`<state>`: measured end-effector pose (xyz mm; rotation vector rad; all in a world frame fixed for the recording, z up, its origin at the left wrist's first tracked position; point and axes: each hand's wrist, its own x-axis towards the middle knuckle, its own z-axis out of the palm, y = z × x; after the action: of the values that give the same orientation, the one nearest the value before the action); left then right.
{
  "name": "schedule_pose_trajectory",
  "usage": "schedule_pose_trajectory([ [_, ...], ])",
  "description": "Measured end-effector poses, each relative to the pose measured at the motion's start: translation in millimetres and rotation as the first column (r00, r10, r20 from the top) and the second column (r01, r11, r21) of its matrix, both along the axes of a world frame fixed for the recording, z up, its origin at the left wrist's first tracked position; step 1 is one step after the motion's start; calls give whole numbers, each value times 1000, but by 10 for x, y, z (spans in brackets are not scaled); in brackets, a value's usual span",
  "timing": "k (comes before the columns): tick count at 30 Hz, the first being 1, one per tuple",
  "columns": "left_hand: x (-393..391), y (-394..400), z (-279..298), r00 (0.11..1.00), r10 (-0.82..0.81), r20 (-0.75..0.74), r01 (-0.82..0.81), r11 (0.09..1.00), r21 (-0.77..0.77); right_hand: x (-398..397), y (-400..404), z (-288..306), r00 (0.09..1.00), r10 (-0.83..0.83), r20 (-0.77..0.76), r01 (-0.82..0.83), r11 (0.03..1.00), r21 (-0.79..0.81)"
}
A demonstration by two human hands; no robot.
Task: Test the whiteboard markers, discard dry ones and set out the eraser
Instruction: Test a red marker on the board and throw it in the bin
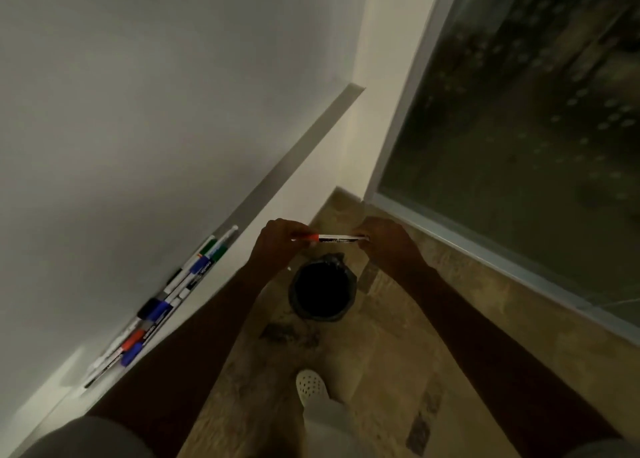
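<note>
Head view: left hand and right hand each pinch one end of a red-capped marker, held level right above the black-lined bin on the floor; more markers lie loose on the whiteboard tray, no eraser visible. Marker looks light, stiff, smooth plastic, likely a bit slippery. Best grip: barrel in right fingers, cap end in left.
</note>
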<state>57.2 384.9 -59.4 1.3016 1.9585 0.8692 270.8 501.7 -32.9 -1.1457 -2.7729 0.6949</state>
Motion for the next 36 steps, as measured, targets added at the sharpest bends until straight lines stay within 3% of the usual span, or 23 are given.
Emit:
schedule_pose_trajectory([
  [10, -156, 349, -1109, 999, -14, 40, 21, 983, -181, -207, 368, -1169, 986, 38, 160, -22, 995, -96],
  [19, -246, 663, -1901, 999, -50, -8, 48, 982, -182, -353, 681, -2188, 993, -10, 117, 25, 992, -125],
  [24, -268, 695, -2137, 999, -28, -19, 24, 983, -184, -398, 710, -2417, 991, -38, 131, 59, 985, -163],
  [29, -309, 639, -2289, 998, -51, -37, 40, 968, -248, -397, 742, -2467, 959, -58, 276, 122, 968, -219],
  [32, -294, 561, -2292, 976, -108, -190, 72, 980, -187, -352, 739, -2490, 952, -89, 293, 153, 967, -203],
  [36, -285, 600, -2315, 898, -185, -399, 113, 974, -199, -283, 684, -2458, 948, -104, 302, 129, 990, -63],
])
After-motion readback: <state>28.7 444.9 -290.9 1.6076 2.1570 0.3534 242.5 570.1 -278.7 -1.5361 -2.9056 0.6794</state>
